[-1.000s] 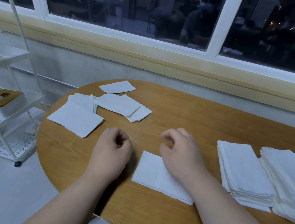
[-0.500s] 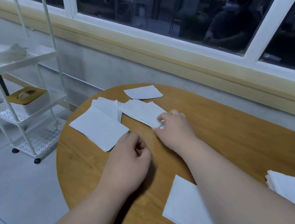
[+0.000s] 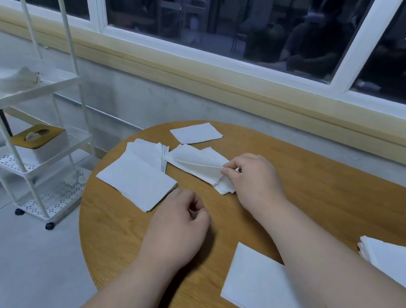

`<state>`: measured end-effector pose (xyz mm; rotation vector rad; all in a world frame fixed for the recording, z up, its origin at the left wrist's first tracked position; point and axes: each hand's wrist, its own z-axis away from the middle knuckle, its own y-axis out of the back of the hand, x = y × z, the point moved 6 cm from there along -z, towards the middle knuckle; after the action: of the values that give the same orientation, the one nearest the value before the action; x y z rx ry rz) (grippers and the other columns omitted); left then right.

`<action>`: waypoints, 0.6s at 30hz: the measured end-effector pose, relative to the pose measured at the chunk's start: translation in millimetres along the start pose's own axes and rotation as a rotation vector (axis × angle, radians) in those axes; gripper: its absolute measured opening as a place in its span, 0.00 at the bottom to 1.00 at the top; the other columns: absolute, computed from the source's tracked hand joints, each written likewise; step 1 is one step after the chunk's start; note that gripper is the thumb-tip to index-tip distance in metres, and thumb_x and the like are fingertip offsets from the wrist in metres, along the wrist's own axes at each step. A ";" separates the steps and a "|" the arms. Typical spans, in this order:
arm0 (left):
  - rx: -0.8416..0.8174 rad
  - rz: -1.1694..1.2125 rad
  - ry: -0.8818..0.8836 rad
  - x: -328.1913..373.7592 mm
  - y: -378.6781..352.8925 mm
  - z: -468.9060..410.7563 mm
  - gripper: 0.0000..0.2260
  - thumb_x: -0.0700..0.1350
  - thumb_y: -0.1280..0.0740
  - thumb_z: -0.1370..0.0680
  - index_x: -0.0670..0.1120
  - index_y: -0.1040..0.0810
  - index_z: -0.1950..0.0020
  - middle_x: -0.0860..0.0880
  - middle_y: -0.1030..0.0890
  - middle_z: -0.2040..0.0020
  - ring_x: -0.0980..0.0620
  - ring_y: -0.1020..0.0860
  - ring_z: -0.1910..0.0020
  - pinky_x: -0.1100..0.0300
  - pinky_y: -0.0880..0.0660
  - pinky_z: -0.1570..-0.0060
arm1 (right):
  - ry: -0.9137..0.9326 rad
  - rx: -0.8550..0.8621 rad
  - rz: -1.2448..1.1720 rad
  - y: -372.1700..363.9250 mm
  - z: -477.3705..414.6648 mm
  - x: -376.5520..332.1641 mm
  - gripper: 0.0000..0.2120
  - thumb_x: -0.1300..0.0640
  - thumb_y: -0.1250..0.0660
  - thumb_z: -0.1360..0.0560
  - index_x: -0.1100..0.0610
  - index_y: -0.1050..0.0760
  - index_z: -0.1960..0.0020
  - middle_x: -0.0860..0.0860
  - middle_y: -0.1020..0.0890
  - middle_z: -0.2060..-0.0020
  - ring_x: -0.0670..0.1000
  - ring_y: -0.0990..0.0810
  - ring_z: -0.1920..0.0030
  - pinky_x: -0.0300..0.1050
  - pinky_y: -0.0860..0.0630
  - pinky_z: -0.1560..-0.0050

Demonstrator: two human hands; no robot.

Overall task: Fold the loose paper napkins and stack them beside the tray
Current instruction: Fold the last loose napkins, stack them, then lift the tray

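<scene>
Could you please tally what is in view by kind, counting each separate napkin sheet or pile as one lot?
Napkin lots: 5 (far sheet, left stack with an overlapping sheet, pinched pile, near sheet, right stack)
Hands: 2 (left hand, right hand)
Table: 1
Rolling cart: 1
Wooden-lidded box: 1
Total: 10

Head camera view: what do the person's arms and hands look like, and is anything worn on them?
The left forearm and right forearm are bare down to the frame's edge, with no sleeves in sight. The left-hand grip and right-hand grip are ungloved; no watch, bracelet or ring shows on the sides facing the camera.
</scene>
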<state>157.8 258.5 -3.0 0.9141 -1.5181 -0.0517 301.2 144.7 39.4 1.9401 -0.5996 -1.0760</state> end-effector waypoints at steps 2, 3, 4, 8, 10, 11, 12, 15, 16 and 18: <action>0.003 -0.006 -0.003 -0.5 0.3 0.1 0.05 0.44 0.35 0.26 0.51 0.27 0.61 0.55 0.25 0.59 0.61 0.27 0.57 0.64 0.34 0.63 | -0.010 0.023 -0.057 15.3 13.2 -2.3 0.07 0.50 0.31 0.22 0.46 0.18 0.57 0.40 0.21 0.56 0.46 0.25 0.49 0.46 0.28 0.49; 0.006 -0.005 -0.008 -0.5 0.6 0.7 0.05 0.44 0.35 0.26 0.52 0.27 0.61 0.55 0.25 0.58 0.61 0.27 0.57 0.64 0.33 0.63 | -0.026 0.029 -0.080 23.1 21.4 -2.5 0.07 0.50 0.31 0.22 0.46 0.20 0.59 0.40 0.21 0.57 0.45 0.24 0.51 0.46 0.27 0.49; 0.010 0.004 -0.014 -0.5 0.8 1.0 0.05 0.44 0.35 0.25 0.53 0.27 0.60 0.55 0.25 0.57 0.61 0.26 0.58 0.64 0.32 0.62 | -0.049 0.037 -0.103 31.5 30.7 -1.9 0.08 0.51 0.31 0.22 0.46 0.21 0.60 0.40 0.21 0.58 0.44 0.24 0.53 0.46 0.26 0.50; 0.004 0.118 -0.028 2.9 2.9 4.6 0.09 0.46 0.32 0.24 0.59 0.29 0.50 0.59 0.26 0.49 0.62 0.24 0.55 0.67 0.29 0.57 | -0.149 0.136 -0.277 69.7 73.0 4.9 0.06 0.52 0.32 0.22 0.48 0.21 0.58 0.39 0.18 0.62 0.40 0.21 0.59 0.38 0.27 0.60; -0.047 0.144 -0.066 6.0 2.2 9.3 0.16 0.47 0.28 0.25 0.59 0.29 0.41 0.60 0.28 0.44 0.66 0.25 0.50 0.70 0.28 0.54 | -0.178 0.154 -0.373 86.9 98.2 6.1 0.06 0.55 0.32 0.22 0.49 0.21 0.59 0.41 0.17 0.64 0.39 0.22 0.63 0.32 0.31 0.66; -0.100 0.160 -0.078 7.7 0.2 12.7 0.22 0.48 0.27 0.25 0.57 0.31 0.35 0.60 0.29 0.40 0.69 0.27 0.46 0.72 0.29 0.52 | -0.193 0.145 -0.413 93.7 111.5 6.7 0.07 0.56 0.32 0.22 0.50 0.22 0.59 0.43 0.17 0.65 0.40 0.23 0.67 0.32 0.31 0.68; -0.155 0.189 -0.087 9.0 -1.9 16.4 0.28 0.49 0.26 0.26 0.56 0.34 0.29 0.59 0.31 0.36 0.71 0.30 0.42 0.73 0.30 0.49 | -0.208 0.129 -0.443 99.2 125.3 7.5 0.07 0.56 0.33 0.22 0.50 0.22 0.59 0.46 0.17 0.66 0.42 0.25 0.70 0.33 0.32 0.69; -0.267 0.283 -0.108 10.8 -5.9 24.8 0.44 0.56 0.23 0.30 0.58 0.45 0.21 0.60 0.34 0.27 0.65 0.34 0.30 0.65 0.33 0.36 | -0.237 0.083 -0.490 109.4 160.7 14.1 0.07 0.54 0.33 0.21 0.50 0.22 0.58 0.49 0.18 0.67 0.50 0.22 0.67 0.46 0.27 0.63; -0.301 0.309 -0.107 11.5 -7.5 28.1 0.46 0.60 0.24 0.32 0.61 0.46 0.21 0.61 0.32 0.27 0.65 0.33 0.30 0.62 0.32 0.34 | -0.242 0.065 -0.517 110.9 169.9 16.1 0.07 0.54 0.33 0.21 0.50 0.22 0.58 0.50 0.18 0.67 0.54 0.21 0.65 0.48 0.26 0.61; -0.398 0.352 -0.086 13.8 -15.5 36.8 0.43 0.61 0.25 0.34 0.65 0.44 0.24 0.59 0.23 0.32 0.61 0.26 0.33 0.53 0.31 0.30 | -0.246 0.025 -0.568 112.1 185.3 20.3 0.07 0.55 0.33 0.21 0.51 0.22 0.58 0.53 0.20 0.67 0.54 0.24 0.66 0.49 0.28 0.60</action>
<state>135.6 222.8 -7.4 0.3269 -1.6527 -0.1344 151.9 -10.8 68.0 2.0701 -0.1823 -1.6806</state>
